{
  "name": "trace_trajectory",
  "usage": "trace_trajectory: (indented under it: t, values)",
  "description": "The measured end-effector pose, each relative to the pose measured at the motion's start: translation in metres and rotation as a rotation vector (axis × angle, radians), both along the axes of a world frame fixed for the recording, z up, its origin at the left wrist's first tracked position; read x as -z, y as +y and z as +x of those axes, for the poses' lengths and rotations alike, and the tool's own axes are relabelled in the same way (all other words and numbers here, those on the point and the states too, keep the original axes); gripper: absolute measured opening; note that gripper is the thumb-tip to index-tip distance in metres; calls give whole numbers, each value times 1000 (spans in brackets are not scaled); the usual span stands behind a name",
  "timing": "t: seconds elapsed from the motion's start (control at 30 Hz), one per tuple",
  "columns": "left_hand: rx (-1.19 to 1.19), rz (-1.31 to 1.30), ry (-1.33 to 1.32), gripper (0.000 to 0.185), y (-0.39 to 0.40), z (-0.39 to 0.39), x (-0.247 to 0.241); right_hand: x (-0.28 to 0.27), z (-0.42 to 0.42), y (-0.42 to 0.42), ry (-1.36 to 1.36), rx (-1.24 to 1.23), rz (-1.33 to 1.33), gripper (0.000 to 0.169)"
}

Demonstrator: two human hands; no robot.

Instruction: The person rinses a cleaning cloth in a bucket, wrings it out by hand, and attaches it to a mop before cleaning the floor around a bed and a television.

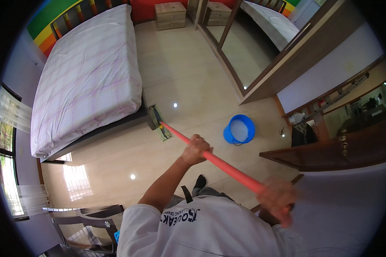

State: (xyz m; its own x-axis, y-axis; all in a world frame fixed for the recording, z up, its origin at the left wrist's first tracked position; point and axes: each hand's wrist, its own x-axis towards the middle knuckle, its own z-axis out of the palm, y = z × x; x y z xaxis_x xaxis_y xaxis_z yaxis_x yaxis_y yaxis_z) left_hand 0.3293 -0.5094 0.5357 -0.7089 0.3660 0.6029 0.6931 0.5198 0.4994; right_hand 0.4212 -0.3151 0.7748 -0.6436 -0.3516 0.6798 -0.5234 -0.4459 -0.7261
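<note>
A flat mop with a red handle (230,168) slants across the view from lower right to upper left. My left hand (195,150) is wrapped around the middle of the handle. Blurred, my right hand (276,196) grips the handle near its upper end. The mop's flat greenish pad (160,122) rests on the tiled floor (193,93), beside the foot corner of the bed (90,74). To the right of the pad stands a blue bucket (253,128) with whitish, foamy liquid inside.
A mirrored wardrobe (267,77) lines the right side. A wooden nightstand (170,16) stands at the far wall. An open brown door (328,157) is at right, near a ladder (344,91) and a plastic jug (296,118). Dark furniture (87,225) sits at lower left.
</note>
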Motion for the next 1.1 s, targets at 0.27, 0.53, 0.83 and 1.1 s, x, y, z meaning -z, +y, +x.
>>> trace_trajectory:
  t: [0.27,0.53,0.83,1.1]
  values:
    - [-102,112,-181,27,77,-44,43,38,-22,62,6,308,-18,34]
    - [364,320,-309,31,240,-7,-38,-61,32,150,0,687,18,33]
    - [430,-20,-449,20,215,-31,-55,-66,-13,158,94,315,-84,30]
    - [25,-94,-241,16,72,-140,20,22,-133,89,-88,108,-61,54]
